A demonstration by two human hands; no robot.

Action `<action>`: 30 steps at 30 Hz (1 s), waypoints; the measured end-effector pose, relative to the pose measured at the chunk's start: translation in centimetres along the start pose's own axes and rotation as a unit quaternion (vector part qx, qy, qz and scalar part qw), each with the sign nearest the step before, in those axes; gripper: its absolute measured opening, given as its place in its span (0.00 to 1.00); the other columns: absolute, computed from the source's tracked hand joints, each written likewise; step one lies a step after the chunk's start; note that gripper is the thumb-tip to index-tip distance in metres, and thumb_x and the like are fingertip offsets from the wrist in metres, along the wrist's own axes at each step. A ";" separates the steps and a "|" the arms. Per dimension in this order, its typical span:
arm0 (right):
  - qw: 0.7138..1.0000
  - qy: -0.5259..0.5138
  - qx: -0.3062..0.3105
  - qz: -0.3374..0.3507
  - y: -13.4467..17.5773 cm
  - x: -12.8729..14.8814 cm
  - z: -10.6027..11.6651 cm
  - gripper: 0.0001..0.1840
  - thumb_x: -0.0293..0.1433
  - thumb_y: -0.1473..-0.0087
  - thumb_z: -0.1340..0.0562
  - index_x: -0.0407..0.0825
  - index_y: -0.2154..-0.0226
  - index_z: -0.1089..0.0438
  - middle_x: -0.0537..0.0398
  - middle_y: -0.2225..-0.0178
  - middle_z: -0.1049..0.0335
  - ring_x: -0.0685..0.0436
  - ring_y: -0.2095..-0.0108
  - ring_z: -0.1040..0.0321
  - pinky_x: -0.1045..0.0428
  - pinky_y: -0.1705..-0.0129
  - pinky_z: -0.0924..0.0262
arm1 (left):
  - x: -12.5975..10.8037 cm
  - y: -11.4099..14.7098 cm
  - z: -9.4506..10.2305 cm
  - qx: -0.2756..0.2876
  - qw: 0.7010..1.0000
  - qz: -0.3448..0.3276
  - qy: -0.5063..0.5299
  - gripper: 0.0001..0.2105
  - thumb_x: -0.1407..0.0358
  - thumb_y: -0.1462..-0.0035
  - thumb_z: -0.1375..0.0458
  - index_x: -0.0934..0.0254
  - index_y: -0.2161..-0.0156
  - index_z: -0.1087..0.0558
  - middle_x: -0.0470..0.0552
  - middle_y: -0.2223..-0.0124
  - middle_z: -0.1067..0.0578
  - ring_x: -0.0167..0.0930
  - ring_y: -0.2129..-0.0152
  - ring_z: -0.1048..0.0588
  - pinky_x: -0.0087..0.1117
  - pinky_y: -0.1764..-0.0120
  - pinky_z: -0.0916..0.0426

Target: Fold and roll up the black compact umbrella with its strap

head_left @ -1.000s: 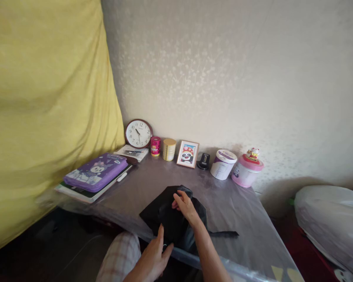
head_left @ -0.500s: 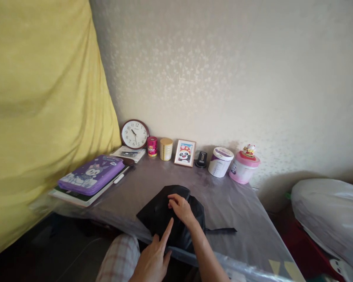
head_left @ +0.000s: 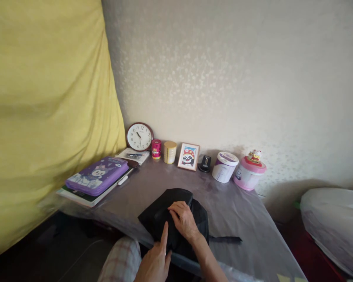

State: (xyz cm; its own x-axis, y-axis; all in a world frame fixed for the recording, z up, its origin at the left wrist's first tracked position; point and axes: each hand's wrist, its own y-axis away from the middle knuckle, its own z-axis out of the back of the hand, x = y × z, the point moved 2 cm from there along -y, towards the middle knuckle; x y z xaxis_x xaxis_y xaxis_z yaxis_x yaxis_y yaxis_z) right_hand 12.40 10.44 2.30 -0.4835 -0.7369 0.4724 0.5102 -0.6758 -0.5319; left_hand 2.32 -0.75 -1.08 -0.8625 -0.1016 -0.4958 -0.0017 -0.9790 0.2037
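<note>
A piece of black cloth [head_left: 161, 203], folded into layers, lies at the table's near edge, with a pointed corner to the left. From its right side a thin black strap [head_left: 226, 239] stretches over the table. I cannot make out what kind of article it is. My right hand [head_left: 184, 220] is on top of it, fingertips bent together and pinching at the fabric. Lower down, my left hand [head_left: 156, 259] has its index finger stretched along the cloth, while the thumb and other fingers close about its near edge. The cloth's near underside is partly hidden by my hands.
The table [head_left: 238, 219] has a plastic cover. At its left lie a purple case [head_left: 98, 176] on books and a white marker [head_left: 122, 180]. A clock [head_left: 140, 136], cans, a picture frame [head_left: 188, 156], a black stapler-like object [head_left: 205, 163] and tubs [head_left: 249, 174] line the wall.
My right hand's fingers have drawn closer together on the black cloth. My left hand stays at the near edge. The view has shifted slightly, so everything sits lower and farther right.
</note>
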 end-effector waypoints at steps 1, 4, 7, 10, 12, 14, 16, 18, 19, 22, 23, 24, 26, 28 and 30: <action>1.000 0.012 -0.008 0.002 -0.3 -0.9 0.0 0.11 0.26 0.45 0.45 0.49 0.64 0.28 0.53 0.63 0.28 0.45 0.55 0.37 0.48 0.50 0.45 | -0.2 0.1 0.2 0.010 1.000 0.009 -0.003 0.31 0.69 0.40 0.57 0.64 0.37 0.69 0.56 0.55 0.27 0.33 0.61 0.26 0.29 0.60 0.37; 0.998 0.062 -0.031 -0.010 -1.3 -4.2 0.0 0.12 0.27 0.45 0.46 0.48 0.62 0.28 0.51 0.58 0.29 0.43 0.51 0.38 0.45 0.47 0.47 | -0.8 0.3 0.8 0.031 0.999 0.018 0.001 0.32 0.68 0.40 0.56 0.65 0.37 0.70 0.57 0.56 0.27 0.33 0.61 0.26 0.29 0.60 0.36; 0.989 0.126 -0.060 -0.053 -2.1 -6.8 0.2 0.14 0.28 0.44 0.48 0.46 0.60 0.29 0.47 0.55 0.30 0.40 0.51 0.37 0.43 0.48 0.45 | -1.0 0.3 0.9 0.030 0.999 0.014 -0.005 0.32 0.69 0.41 0.56 0.66 0.37 0.69 0.58 0.56 0.27 0.35 0.61 0.26 0.30 0.60 0.35; 0.974 0.172 -0.117 -0.094 -2.0 -6.9 0.9 0.16 0.30 0.43 0.50 0.43 0.58 0.30 0.42 0.54 0.31 0.38 0.52 0.36 0.41 0.51 0.43 | -1.0 0.1 0.8 0.035 0.999 0.028 -0.017 0.33 0.69 0.42 0.56 0.65 0.37 0.68 0.58 0.55 0.27 0.36 0.62 0.26 0.32 0.61 0.35; 0.978 0.154 -0.124 -0.064 -1.6 -5.4 1.3 0.16 0.31 0.42 0.50 0.44 0.57 0.31 0.42 0.54 0.32 0.39 0.50 0.38 0.41 0.50 0.44 | -1.0 0.0 0.8 0.040 0.998 0.036 -0.022 0.33 0.69 0.42 0.56 0.64 0.37 0.69 0.59 0.55 0.28 0.37 0.62 0.26 0.33 0.61 0.34; 0.992 0.103 -0.074 0.001 -1.1 -3.5 1.1 0.15 0.31 0.42 0.49 0.46 0.57 0.31 0.46 0.55 0.31 0.42 0.49 0.39 0.43 0.47 0.45 | -1.1 -0.1 0.7 0.048 0.997 0.044 -0.028 0.32 0.70 0.42 0.56 0.63 0.37 0.68 0.59 0.55 0.28 0.37 0.62 0.25 0.33 0.62 0.34; 0.997 0.064 -0.009 0.037 -0.7 -2.2 0.5 0.14 0.31 0.42 0.48 0.48 0.59 0.29 0.49 0.57 0.29 0.43 0.49 0.39 0.43 0.46 0.48 | -1.2 -0.1 0.7 0.050 0.997 0.047 -0.027 0.32 0.70 0.42 0.56 0.63 0.37 0.68 0.60 0.53 0.29 0.37 0.62 0.25 0.33 0.62 0.34; 0.998 0.061 0.010 0.018 -0.6 -2.3 0.1 0.14 0.30 0.42 0.48 0.49 0.61 0.28 0.50 0.57 0.29 0.42 0.49 0.38 0.40 0.45 0.51 | -1.2 -0.1 0.8 0.042 0.998 0.043 -0.025 0.32 0.69 0.42 0.56 0.63 0.37 0.67 0.60 0.53 0.29 0.38 0.61 0.26 0.33 0.61 0.34; 0.998 0.069 -0.004 -0.006 -0.7 -2.8 0.0 0.14 0.30 0.43 0.49 0.48 0.61 0.28 0.49 0.57 0.29 0.41 0.49 0.39 0.39 0.45 0.51 | -1.2 0.0 0.8 0.038 0.998 0.039 -0.025 0.32 0.69 0.42 0.56 0.63 0.37 0.67 0.60 0.54 0.28 0.38 0.61 0.26 0.34 0.61 0.34; 0.989 0.082 -0.086 -0.090 -0.9 -5.4 0.7 0.17 0.31 0.44 0.50 0.44 0.60 0.29 0.44 0.54 0.32 0.39 0.50 0.39 0.40 0.47 0.48 | -1.2 0.2 0.9 0.033 0.999 0.033 -0.026 0.32 0.69 0.42 0.56 0.63 0.37 0.67 0.59 0.55 0.28 0.38 0.62 0.26 0.34 0.61 0.35; 0.984 0.073 -0.112 -0.117 -0.7 -6.2 1.2 0.17 0.32 0.45 0.50 0.43 0.60 0.29 0.43 0.54 0.32 0.38 0.51 0.38 0.41 0.48 0.47 | -1.1 0.3 0.9 0.033 0.999 0.030 -0.023 0.32 0.69 0.42 0.56 0.64 0.37 0.68 0.59 0.56 0.28 0.37 0.62 0.26 0.33 0.61 0.35; 0.979 0.055 -0.135 -0.145 -0.4 -7.1 1.9 0.18 0.34 0.45 0.50 0.43 0.60 0.29 0.43 0.55 0.31 0.39 0.52 0.37 0.41 0.48 0.46 | -1.0 0.3 0.9 0.030 0.999 0.023 -0.017 0.32 0.69 0.41 0.57 0.65 0.37 0.68 0.58 0.56 0.28 0.36 0.62 0.26 0.32 0.61 0.35; 0.963 0.003 -0.167 -0.214 0.9 -8.4 3.4 0.20 0.37 0.47 0.50 0.44 0.60 0.30 0.44 0.57 0.30 0.40 0.55 0.35 0.43 0.50 0.43 | -0.7 0.5 0.8 0.015 1.000 0.007 -0.004 0.31 0.67 0.40 0.57 0.66 0.37 0.69 0.58 0.56 0.27 0.34 0.61 0.27 0.30 0.60 0.36; 0.939 -0.044 -0.188 -0.286 2.8 -9.3 5.0 0.22 0.39 0.48 0.50 0.44 0.59 0.30 0.44 0.58 0.29 0.40 0.56 0.33 0.44 0.52 0.42 | -0.4 0.6 0.7 -0.013 1.000 -0.010 0.006 0.31 0.66 0.39 0.58 0.66 0.37 0.70 0.57 0.55 0.27 0.33 0.61 0.27 0.29 0.61 0.37; 0.915 -0.077 -0.202 -0.341 5.0 -9.7 6.2 0.23 0.41 0.50 0.49 0.44 0.60 0.30 0.45 0.58 0.29 0.40 0.56 0.33 0.45 0.52 0.42 | 0.0 0.6 0.5 -0.013 1.000 -0.014 0.007 0.31 0.64 0.39 0.58 0.65 0.37 0.70 0.57 0.58 0.26 0.33 0.63 0.27 0.29 0.63 0.37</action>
State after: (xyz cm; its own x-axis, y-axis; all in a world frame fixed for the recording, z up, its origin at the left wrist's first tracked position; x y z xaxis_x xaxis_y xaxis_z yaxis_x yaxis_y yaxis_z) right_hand 24.02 14.10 -0.57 -0.4697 -0.1604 0.8681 -0.1920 -0.9412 -0.2778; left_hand 2.05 -1.28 -0.55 -0.8550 -0.0758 -0.5130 -0.0127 -0.9859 0.1668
